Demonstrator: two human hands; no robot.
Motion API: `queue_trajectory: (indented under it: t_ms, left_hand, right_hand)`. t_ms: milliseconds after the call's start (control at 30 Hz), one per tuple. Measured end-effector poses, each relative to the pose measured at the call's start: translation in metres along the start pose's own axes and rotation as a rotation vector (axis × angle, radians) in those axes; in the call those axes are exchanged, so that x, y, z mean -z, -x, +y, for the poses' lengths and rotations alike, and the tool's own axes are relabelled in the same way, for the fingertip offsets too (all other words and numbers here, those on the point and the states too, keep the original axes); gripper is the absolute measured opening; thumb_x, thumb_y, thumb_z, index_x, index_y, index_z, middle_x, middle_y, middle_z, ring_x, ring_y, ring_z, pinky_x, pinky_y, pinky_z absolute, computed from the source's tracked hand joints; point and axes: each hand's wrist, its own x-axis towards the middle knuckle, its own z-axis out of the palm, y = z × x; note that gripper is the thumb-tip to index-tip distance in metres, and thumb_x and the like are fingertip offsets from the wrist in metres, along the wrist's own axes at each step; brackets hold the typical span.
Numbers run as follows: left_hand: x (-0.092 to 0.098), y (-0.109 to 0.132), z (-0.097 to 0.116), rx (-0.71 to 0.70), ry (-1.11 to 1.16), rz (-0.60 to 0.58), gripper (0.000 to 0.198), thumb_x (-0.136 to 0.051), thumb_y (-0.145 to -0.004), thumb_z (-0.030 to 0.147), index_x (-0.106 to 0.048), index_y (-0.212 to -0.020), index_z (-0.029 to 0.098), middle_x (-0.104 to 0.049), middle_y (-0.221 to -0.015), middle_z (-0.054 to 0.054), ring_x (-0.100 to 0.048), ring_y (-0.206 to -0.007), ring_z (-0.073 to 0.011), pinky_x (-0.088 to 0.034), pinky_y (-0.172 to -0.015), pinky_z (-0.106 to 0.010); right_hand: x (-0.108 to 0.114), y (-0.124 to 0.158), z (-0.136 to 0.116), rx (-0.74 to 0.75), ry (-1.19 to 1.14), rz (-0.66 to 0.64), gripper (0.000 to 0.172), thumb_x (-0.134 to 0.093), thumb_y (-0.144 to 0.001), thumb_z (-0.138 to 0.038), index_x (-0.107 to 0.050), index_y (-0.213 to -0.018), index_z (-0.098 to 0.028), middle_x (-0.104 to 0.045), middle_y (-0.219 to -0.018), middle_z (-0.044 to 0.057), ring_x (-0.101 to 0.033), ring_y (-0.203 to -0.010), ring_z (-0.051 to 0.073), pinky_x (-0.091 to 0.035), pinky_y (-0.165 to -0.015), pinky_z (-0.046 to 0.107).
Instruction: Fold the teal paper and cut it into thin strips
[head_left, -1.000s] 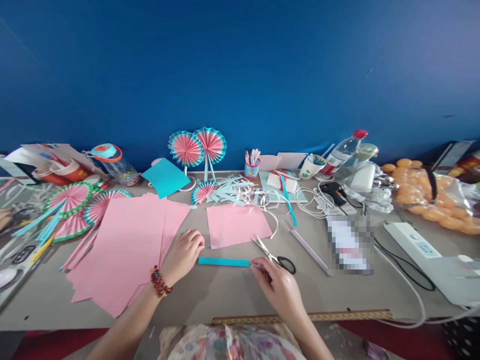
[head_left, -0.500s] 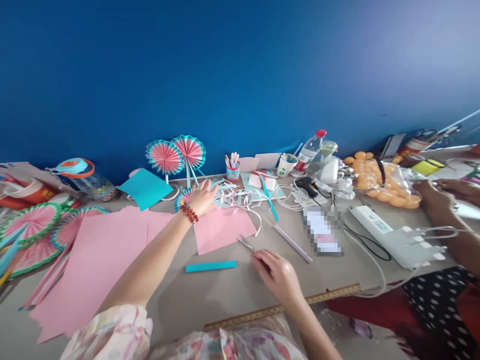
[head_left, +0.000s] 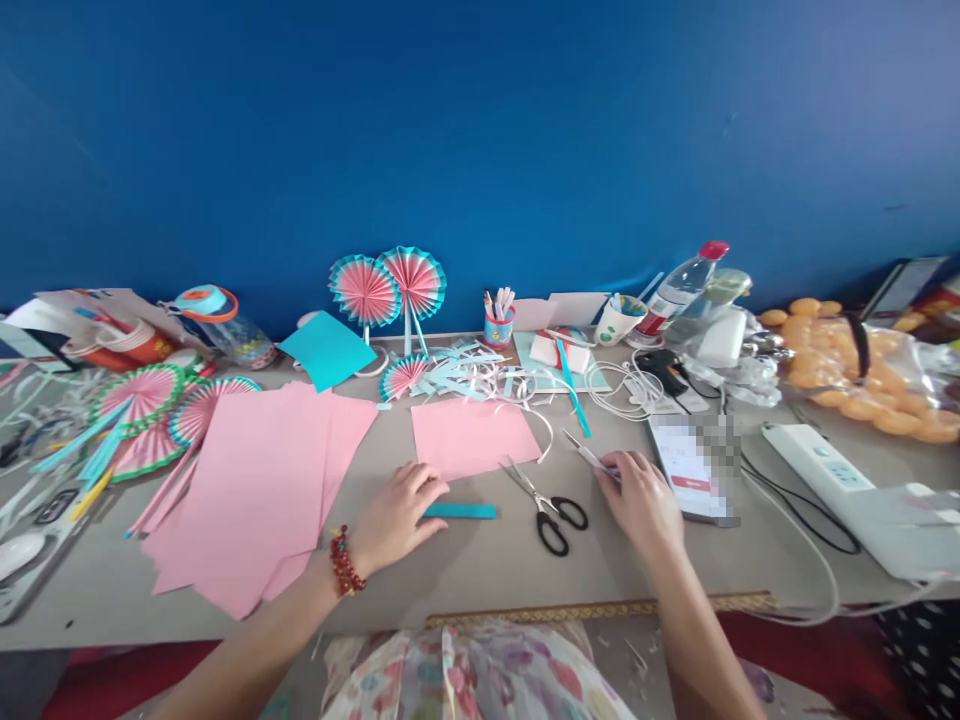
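Observation:
My left hand (head_left: 397, 512), with a red bead bracelet at the wrist, rests over the left end of a blue paper strip (head_left: 465, 511), thumb and fingers closing around it. My right hand (head_left: 643, 502) has its fingers around a slim white pen-like tool (head_left: 590, 456), whose thin tip points away to the left; the rest of it is hidden under the hand. Between the hands lie black-handled scissors (head_left: 553, 518), blades slightly apart. Their tips reach the edge of a pink paper sheet (head_left: 472, 438).
A stack of pink paper (head_left: 262, 490) and folded paper fans (head_left: 142, 395) lie left. White paper scraps (head_left: 480, 375) pile behind the pink sheet. A phone (head_left: 686, 470), power strip (head_left: 817, 460) with cables and bagged orange balls (head_left: 840, 350) are right. A patterned ruler (head_left: 540, 612) lines the front edge.
My left hand has come back from the paper scraps to the blue strip. My right hand has let go of the scissors and moved right onto the pen-like tool.

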Motion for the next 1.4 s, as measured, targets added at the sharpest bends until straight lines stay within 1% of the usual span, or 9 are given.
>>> queue_trajectory:
  t_ms: [100,233,400,533,700,900,1233,1300,1400]
  left_hand:
    - [-0.013,0.005,0.003,-0.017,-0.025,0.004,0.009,-0.059,-0.096,0.025,-0.061,-0.104,0.021,-0.061,-0.105,-0.006,-0.057,-0.101,-0.0230,-0.049,-0.090,-0.039]
    - [-0.011,0.001,0.001,-0.074,0.038,0.030,0.019,-0.046,-0.102,0.024,-0.064,-0.097,0.020,-0.064,-0.097,-0.005,-0.059,-0.093,-0.0196,-0.048,-0.085,-0.034]
    - [-0.003,0.003,0.003,-0.023,0.033,0.092,0.023,-0.043,-0.103,0.027,-0.065,-0.100,0.021,-0.067,-0.097,-0.005,-0.062,-0.092,-0.0195,-0.046,-0.087,-0.037]
    - [-0.006,0.015,0.015,-0.046,-0.005,0.048,0.026,-0.058,-0.096,0.043,-0.061,-0.112,0.022,-0.063,-0.108,-0.007,-0.059,-0.102,-0.0236,-0.046,-0.090,-0.039]
    - [-0.013,0.024,0.020,-0.062,-0.067,0.018,0.013,-0.053,-0.099,0.028,-0.063,-0.105,0.021,-0.063,-0.102,-0.006,-0.058,-0.098,-0.0220,-0.047,-0.087,-0.038]
    - [-0.015,0.022,0.014,-0.131,-0.056,0.021,0.029,-0.039,-0.104,0.024,-0.067,-0.096,0.021,-0.064,-0.094,-0.005,-0.059,-0.091,-0.0188,-0.048,-0.087,-0.035]
    - [0.003,0.014,-0.002,-0.187,-0.081,-0.101,0.029,-0.037,-0.099,0.011,-0.064,-0.098,0.021,-0.065,-0.094,-0.004,-0.061,-0.091,-0.0192,-0.046,-0.087,-0.035]
    - [0.003,0.013,-0.001,-0.157,-0.103,-0.112,0.029,-0.038,-0.098,0.011,-0.065,-0.101,0.022,-0.065,-0.097,-0.004,-0.062,-0.091,-0.0187,-0.047,-0.085,-0.033]
    - [0.000,0.016,0.005,-0.137,-0.179,-0.043,0.028,-0.040,-0.099,0.013,-0.065,-0.107,0.023,-0.062,-0.112,-0.007,-0.058,-0.107,-0.0222,-0.046,-0.094,-0.038]
  right_hand:
    - [0.008,0.008,-0.003,-0.110,-0.051,0.001,0.028,-0.036,-0.096,-0.042,-0.055,-0.092,-0.021,-0.068,-0.082,0.010,-0.064,-0.073,0.026,-0.044,-0.064,0.034]
    - [0.029,0.027,-0.022,-0.215,-0.265,-0.054,0.026,-0.042,-0.095,-0.047,-0.052,-0.098,-0.023,-0.070,-0.080,0.005,-0.066,-0.066,0.021,-0.042,-0.056,0.028]
    - [0.043,0.053,-0.064,-0.068,-0.488,-0.203,0.020,-0.047,-0.095,-0.044,-0.054,-0.096,-0.025,-0.070,-0.078,0.002,-0.064,-0.062,0.016,-0.046,-0.058,0.024]
    - [0.039,0.065,-0.082,-0.046,-0.511,-0.243,0.024,-0.046,-0.096,-0.045,-0.057,-0.102,-0.024,-0.073,-0.090,0.004,-0.068,-0.070,0.017,-0.049,-0.060,0.024]
    - [0.031,0.074,-0.085,-0.011,-0.503,-0.233,0.027,-0.045,-0.097,-0.044,-0.060,-0.105,-0.023,-0.074,-0.094,0.005,-0.069,-0.077,0.019,-0.051,-0.067,0.026]
    - [0.035,0.083,-0.093,0.002,-0.515,-0.217,0.029,-0.045,-0.097,-0.043,-0.064,-0.106,-0.023,-0.074,-0.101,0.008,-0.071,-0.081,0.020,-0.053,-0.069,0.026]
    - [0.032,0.090,-0.092,-0.002,-0.496,-0.199,0.028,-0.048,-0.095,-0.041,-0.064,-0.106,-0.022,-0.075,-0.096,0.006,-0.070,-0.074,0.019,-0.051,-0.063,0.026]
    - [0.032,0.091,-0.090,0.013,-0.505,-0.195,0.028,-0.048,-0.096,-0.041,-0.064,-0.107,-0.022,-0.075,-0.098,0.007,-0.071,-0.078,0.020,-0.052,-0.066,0.026]
    - [0.033,0.097,-0.088,0.036,-0.523,-0.188,0.028,-0.048,-0.096,-0.041,-0.065,-0.107,-0.022,-0.074,-0.103,0.008,-0.071,-0.087,0.021,-0.054,-0.073,0.028]
